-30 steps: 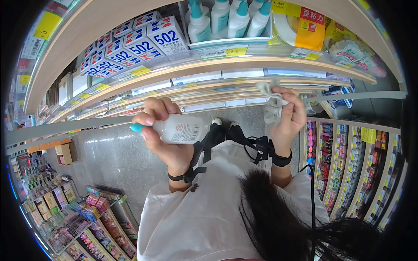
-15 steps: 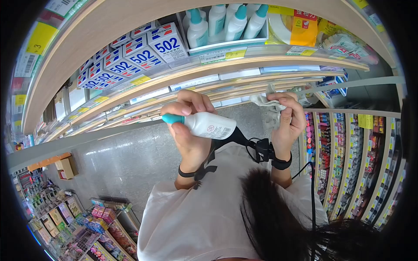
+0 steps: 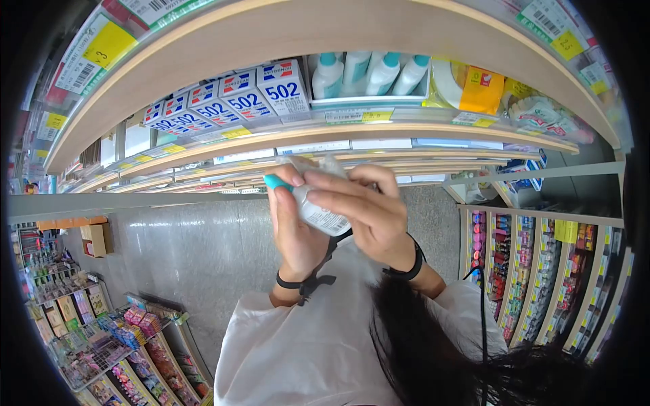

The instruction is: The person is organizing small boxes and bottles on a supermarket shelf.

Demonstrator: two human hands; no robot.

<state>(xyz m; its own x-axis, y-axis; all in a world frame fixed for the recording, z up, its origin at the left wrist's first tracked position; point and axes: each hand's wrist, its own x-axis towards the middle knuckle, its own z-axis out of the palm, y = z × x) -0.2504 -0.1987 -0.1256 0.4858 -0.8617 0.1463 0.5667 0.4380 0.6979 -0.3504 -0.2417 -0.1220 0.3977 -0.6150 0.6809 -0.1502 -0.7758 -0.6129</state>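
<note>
My left hand point(image 3: 296, 233) is closed around a white squeeze bottle point(image 3: 326, 218) with a teal pointed cap, held tilted with the cap toward the upper left. Fingers of my right hand point(image 3: 378, 220) are bent over the bottle's upper side. A pale cloth point(image 3: 332, 166) shows behind those fingers, against the bottle; most of it is hidden. Similar teal-capped bottles point(image 3: 382, 74) stand in a white tray on the shelf in front of me.
Boxes marked 502 point(image 3: 281, 91) sit left of the tray, and yellow-wrapped tape rolls point(image 3: 467, 84) lie to its right. Shelf edges point(image 3: 352, 132) run just beyond my hands. Racks of small goods point(image 3: 535, 271) stand at the right, more displays point(image 3: 128, 331) at lower left.
My right hand has moved left with the cloth and now lies on the bottle. The bottle tilts more steeply, and the shelf sits lower in view.
</note>
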